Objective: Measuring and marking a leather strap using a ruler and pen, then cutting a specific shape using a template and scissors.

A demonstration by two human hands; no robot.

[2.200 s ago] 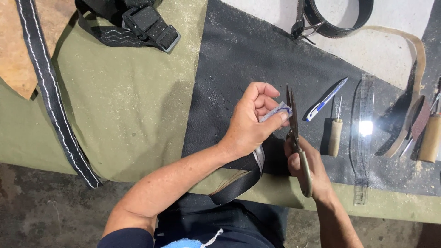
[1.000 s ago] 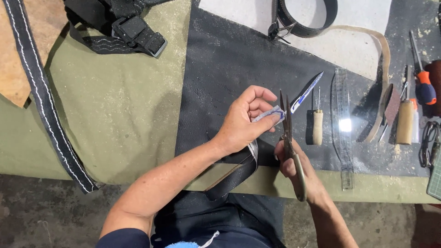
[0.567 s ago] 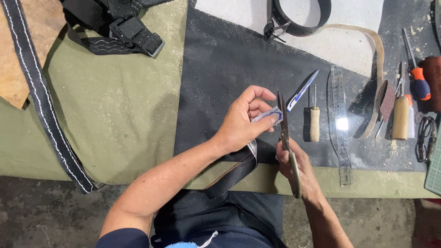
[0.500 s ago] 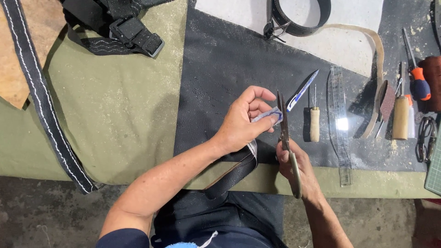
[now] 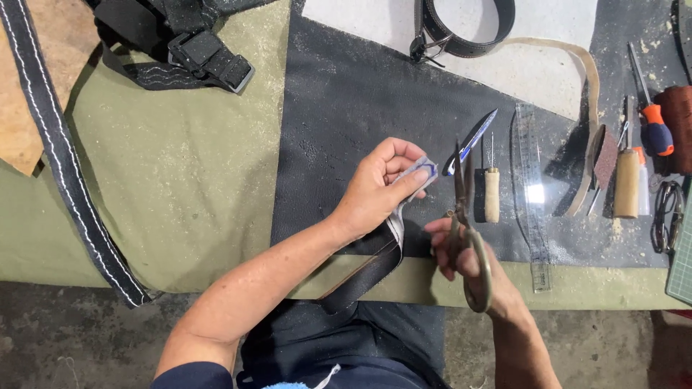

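Dark strap (image 5: 375,252) runs up from the bottom centre of the frame, over the table edge, and ends in your left hand (image 5: 378,189) just left of centre, where your fingers pinch its pale, blue-marked tip (image 5: 419,173) between thumb and forefinger. Your right hand (image 5: 461,252) sits just to the right of it, fingers clenched through the loops of the scissors (image 5: 465,223), whose blades point toward the top of the frame and look closed or nearly so; they stand just beside the tip, not yet across it.

To cut well, keep that pinch firm and close to the end, so the tip stays stiff and does not fold away from the blades. Turn the marked face toward you so the line stays in sight. Open the scissors wide and feed the strap deep toward the pivot, where thick material shears cleanly; the points would likely chew it. Square the blades to the strap's edges before closing, and keep your left fingertips behind the line.

Right of the scissors lie a blue pen (image 5: 472,140), a wooden-handled awl (image 5: 491,191) and a clear ruler (image 5: 530,194), all near your right wrist on the black mat (image 5: 339,108); lift the work slightly so your hand does not sweep them.
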